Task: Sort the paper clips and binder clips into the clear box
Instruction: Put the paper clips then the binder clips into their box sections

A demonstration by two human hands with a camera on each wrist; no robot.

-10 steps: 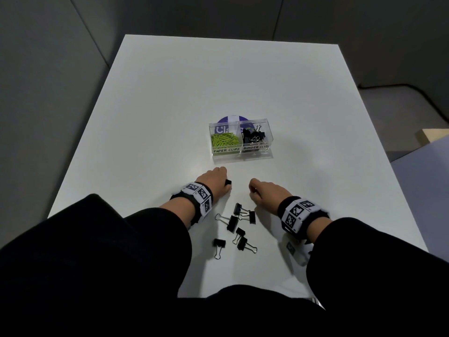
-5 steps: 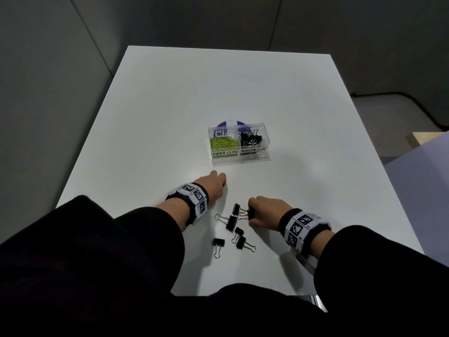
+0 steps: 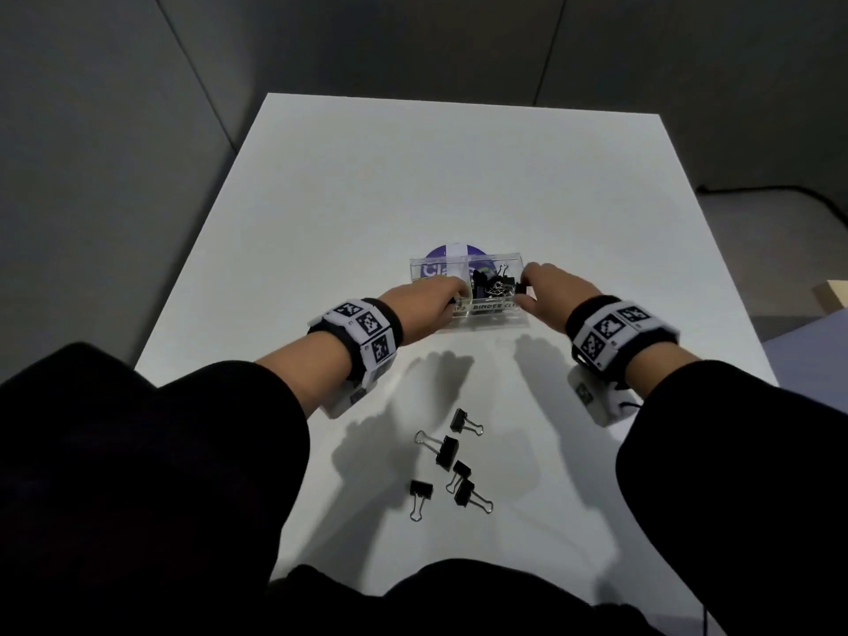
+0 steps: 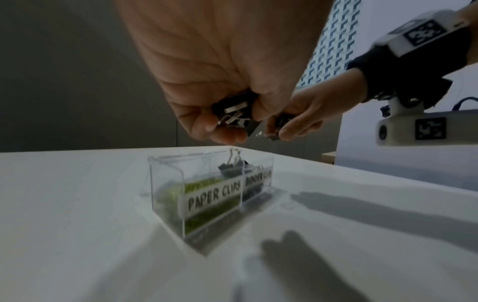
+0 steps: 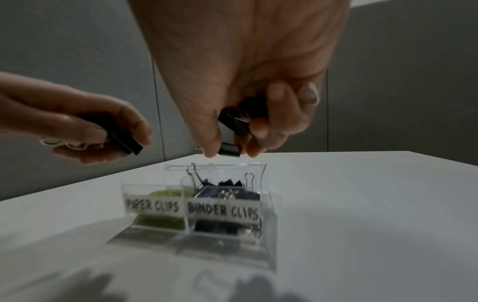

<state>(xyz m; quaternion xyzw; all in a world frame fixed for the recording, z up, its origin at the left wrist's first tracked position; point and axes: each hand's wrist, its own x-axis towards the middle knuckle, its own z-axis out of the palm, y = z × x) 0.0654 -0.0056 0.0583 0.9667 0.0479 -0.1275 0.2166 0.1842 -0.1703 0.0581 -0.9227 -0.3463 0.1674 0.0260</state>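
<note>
The clear box [image 3: 486,314] has two labelled compartments: green paper clips [image 4: 207,186] on the left, black binder clips [image 5: 222,192] on the right. My left hand [image 3: 431,296] hovers just above the box and grips black binder clips [image 4: 232,114] in its curled fingers. My right hand [image 3: 546,291] is over the box's right end and pinches black binder clips [image 5: 234,122], the lowest one [image 5: 229,152] just above the binder clip compartment. Several loose binder clips [image 3: 452,465] lie on the white table [image 3: 321,213] near me.
A purple round disc [image 3: 447,254] lies behind the box. The table's left edge borders a grey partition; a dark cable [image 3: 780,195] runs on the floor at the right. My dark sleeves fill the lower part of the head view.
Both hands rose from the pile of loose clips near me and moved forward to the box, each carrying binder clips. Fewer clips lie in the pile.
</note>
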